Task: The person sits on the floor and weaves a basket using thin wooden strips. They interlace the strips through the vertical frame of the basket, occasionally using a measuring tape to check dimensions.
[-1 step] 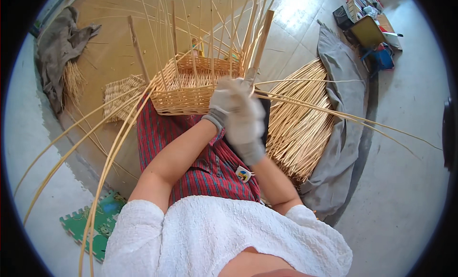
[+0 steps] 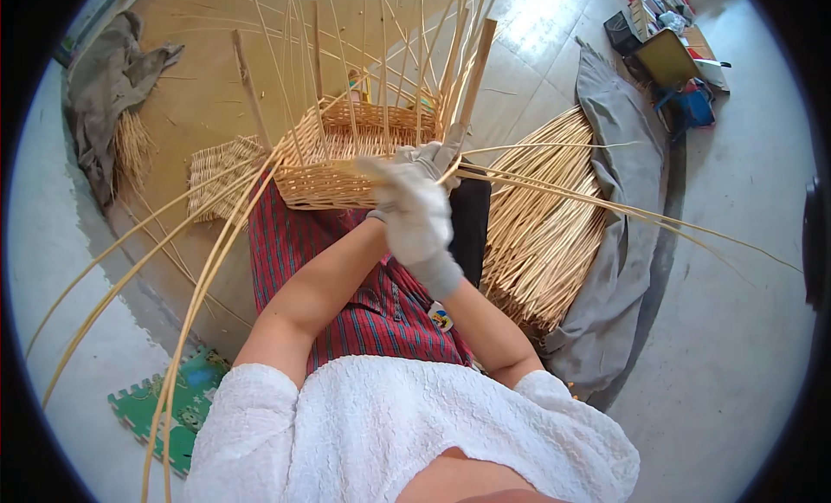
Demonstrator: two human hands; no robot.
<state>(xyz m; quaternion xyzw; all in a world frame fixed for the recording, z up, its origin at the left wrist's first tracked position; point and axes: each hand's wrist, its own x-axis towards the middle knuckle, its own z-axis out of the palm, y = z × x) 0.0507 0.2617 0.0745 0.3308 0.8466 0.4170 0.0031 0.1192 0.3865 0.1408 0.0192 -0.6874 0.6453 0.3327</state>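
Observation:
A rectangular wicker basket (image 2: 329,187) with tall upright rods sits in front of me, its near edge over my lap. My left hand (image 2: 424,159), in a pale work glove, grips a wooden corner post (image 2: 476,79) low down at the near right corner of the basket. My right hand (image 2: 417,213), gloved too, crosses over my left wrist beside the near wall; motion smears its fingers, which point up and left. Weaving rods (image 2: 563,196) stick out to the right from that corner. More long rods (image 2: 203,282) trail from the left corner toward me.
On the right, a big bundle of peeled rods (image 2: 550,226) lies against a grey cloth (image 2: 619,157). A woven panel (image 2: 208,174) is left of the basket, a draped grey cloth (image 2: 112,96) beyond it. Green foam mats (image 2: 195,377) lie near left; boxes (image 2: 666,57) stand far right.
My right hand has swung left from beside the corner, across my left wrist. More of my left hand shows at the post. The basket stays in place.

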